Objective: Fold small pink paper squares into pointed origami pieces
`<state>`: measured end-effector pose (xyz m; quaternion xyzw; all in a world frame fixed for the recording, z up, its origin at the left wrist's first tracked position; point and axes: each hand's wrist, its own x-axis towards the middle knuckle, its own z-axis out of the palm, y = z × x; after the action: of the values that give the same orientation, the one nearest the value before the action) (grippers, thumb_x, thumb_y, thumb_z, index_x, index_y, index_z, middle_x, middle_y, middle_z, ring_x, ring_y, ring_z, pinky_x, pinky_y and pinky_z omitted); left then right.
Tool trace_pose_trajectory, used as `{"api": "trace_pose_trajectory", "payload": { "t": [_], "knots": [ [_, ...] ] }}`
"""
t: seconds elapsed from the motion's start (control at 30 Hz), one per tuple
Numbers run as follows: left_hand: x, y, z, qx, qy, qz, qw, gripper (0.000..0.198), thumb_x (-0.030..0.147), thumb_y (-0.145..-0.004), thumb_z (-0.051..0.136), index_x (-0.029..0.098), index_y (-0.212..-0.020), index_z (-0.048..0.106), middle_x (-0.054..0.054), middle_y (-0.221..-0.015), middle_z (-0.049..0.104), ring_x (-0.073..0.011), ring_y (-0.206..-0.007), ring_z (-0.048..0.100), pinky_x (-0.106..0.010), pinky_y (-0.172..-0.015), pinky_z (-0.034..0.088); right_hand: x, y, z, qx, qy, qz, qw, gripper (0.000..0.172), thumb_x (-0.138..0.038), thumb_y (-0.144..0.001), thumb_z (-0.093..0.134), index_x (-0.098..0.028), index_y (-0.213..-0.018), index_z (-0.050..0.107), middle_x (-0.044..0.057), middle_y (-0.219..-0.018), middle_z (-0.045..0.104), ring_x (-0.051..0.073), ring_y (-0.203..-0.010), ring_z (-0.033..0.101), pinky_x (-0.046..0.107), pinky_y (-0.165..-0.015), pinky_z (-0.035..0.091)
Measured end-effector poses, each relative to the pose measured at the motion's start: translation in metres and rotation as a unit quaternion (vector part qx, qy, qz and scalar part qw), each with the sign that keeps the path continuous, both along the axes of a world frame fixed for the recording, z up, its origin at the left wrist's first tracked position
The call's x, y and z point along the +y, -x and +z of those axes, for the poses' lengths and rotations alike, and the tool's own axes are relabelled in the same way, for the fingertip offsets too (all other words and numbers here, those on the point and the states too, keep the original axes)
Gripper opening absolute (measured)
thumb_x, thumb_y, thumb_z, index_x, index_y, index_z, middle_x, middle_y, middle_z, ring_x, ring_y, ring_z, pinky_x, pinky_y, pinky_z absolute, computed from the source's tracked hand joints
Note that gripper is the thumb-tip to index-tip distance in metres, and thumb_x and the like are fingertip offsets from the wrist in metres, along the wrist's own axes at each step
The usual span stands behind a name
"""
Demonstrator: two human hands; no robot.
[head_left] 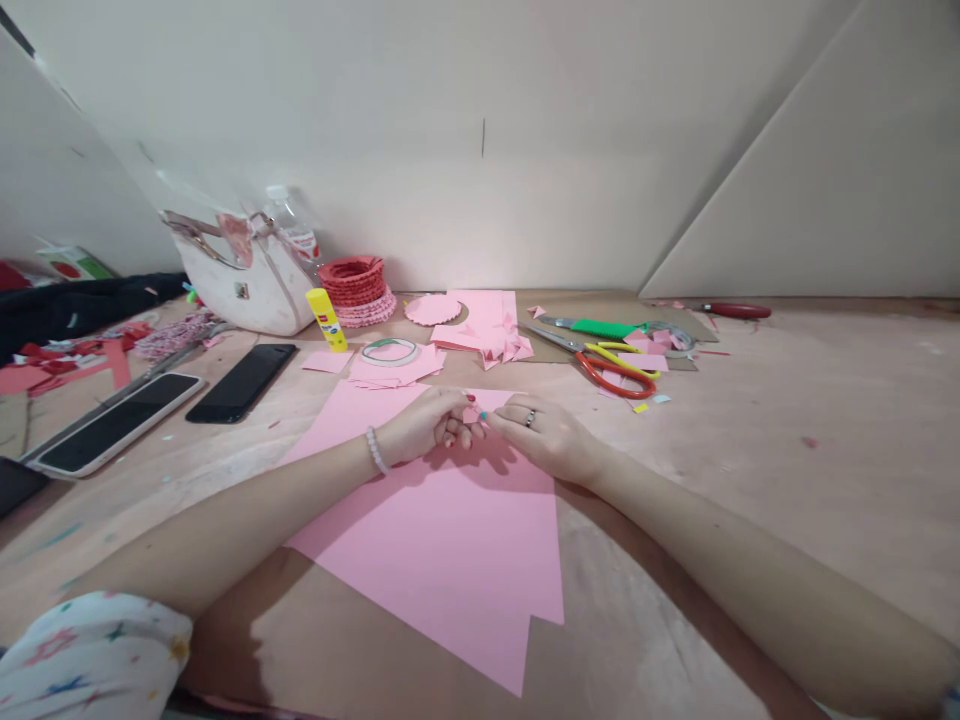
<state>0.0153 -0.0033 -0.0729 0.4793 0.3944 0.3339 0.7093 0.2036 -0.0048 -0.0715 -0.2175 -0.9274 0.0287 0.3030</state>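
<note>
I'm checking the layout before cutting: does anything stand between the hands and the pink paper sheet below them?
Nothing visible does. The left hand and right hand sit directly over the large flat pink paper sheet, apart from whatever small thing they may pinch, too small to make out.

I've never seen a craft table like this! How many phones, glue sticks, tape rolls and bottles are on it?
Phones: 2 (black phone, cased phone)
Glue stick: 1
Tape roll: 1
Plastic bottle: 1
Total: 5
A dark thing at the left edge is unclear, so not counted.
</note>
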Motion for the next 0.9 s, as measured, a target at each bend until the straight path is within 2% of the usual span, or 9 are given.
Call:
{"api": "trace_pose_trajectory", "payload": {
  "t": [0.13,0.27,0.4,0.53,0.63,0.73,0.9],
  "knots": [
    [-0.001,-0.002,-0.001,0.057,-0.042,0.009,0.997,0.023,0.032,-0.073,0.057,0.01,-0.069,0.05,-0.002,-0.058,0.059,-0.0046,-0.038,0.051,-0.012,-0.032,0.027,0.004,0.0,-0.006,0.008,-0.041,0.026,0.999,0.019,-0.014,-0.085,0.039,-0.017,-0.08,0.057,0.004,-0.07,0.059,0.013,-0.067,0.053,0.029,-0.067,0.044],
    [-0.001,-0.002,-0.001,0.063,-0.052,0.016,0.997,0.025,0.033,-0.074,0.057,0.01,-0.071,0.05,0.0,-0.057,0.057,-0.0014,-0.037,0.046,-0.011,-0.033,0.028,0.01,0.0,-0.018,0.089,-0.056,0.011,0.994,0.018,-0.013,-0.082,0.045,-0.017,-0.096,0.056,0.007,-0.08,0.062,0.015,-0.077,0.056,0.03,-0.071,0.047],
    [-0.002,-0.003,-0.002,0.103,-0.091,0.002,0.991,0.025,0.034,-0.076,0.054,0.009,-0.073,0.051,-0.002,-0.062,0.059,-0.0021,-0.038,0.048,-0.011,-0.031,0.027,0.012,0.0,-0.023,0.112,-0.031,0.017,0.993,0.022,-0.007,-0.081,0.043,-0.019,-0.092,0.058,0.005,-0.076,0.062,0.014,-0.075,0.056,0.028,-0.068,0.047],
    [-0.007,-0.005,-0.004,0.141,-0.121,-0.028,0.982,0.022,0.032,-0.08,0.046,0.011,-0.076,0.05,-0.004,-0.064,0.061,-0.005,-0.036,0.05,-0.012,-0.029,0.028,0.012,0.001,-0.019,0.09,0.012,0.003,0.996,0.022,-0.007,-0.08,0.042,-0.018,-0.084,0.061,0.004,-0.07,0.061,0.014,-0.069,0.055,0.028,-0.064,0.046],
    [-0.01,-0.005,-0.003,0.137,-0.124,-0.062,0.981,0.02,0.029,-0.081,0.039,0.011,-0.081,0.05,-0.006,-0.069,0.063,-0.0082,-0.04,0.055,-0.013,-0.029,0.029,0.009,0.004,-0.014,0.1,0.058,-0.023,0.993,0.02,-0.011,-0.081,0.044,-0.018,-0.083,0.062,0.006,-0.077,0.063,0.015,-0.076,0.057,0.029,-0.068,0.046],
    [-0.011,-0.004,-0.001,0.13,-0.117,-0.09,0.981,0.02,0.019,-0.076,0.036,0.011,-0.087,0.051,-0.007,-0.067,0.064,-0.0116,-0.047,0.06,-0.013,-0.033,0.033,0.005,0.009,-0.009,0.138,0.111,-0.053,0.983,0.019,-0.011,-0.078,0.048,-0.019,-0.085,0.064,0.006,-0.086,0.064,0.015,-0.082,0.057,0.029,-0.073,0.046],
    [-0.011,-0.004,-0.001,0.123,-0.115,-0.114,0.979,0.027,0.013,-0.07,0.035,0.009,-0.091,0.051,-0.007,-0.063,0.064,-0.0125,-0.05,0.061,-0.015,-0.037,0.037,-0.001,0.014,-0.002,0.152,0.232,-0.086,0.957,0.019,-0.011,-0.075,0.049,-0.019,-0.085,0.064,0.004,-0.083,0.065,0.015,-0.079,0.058,0.029,-0.072,0.045]
  ]
}}
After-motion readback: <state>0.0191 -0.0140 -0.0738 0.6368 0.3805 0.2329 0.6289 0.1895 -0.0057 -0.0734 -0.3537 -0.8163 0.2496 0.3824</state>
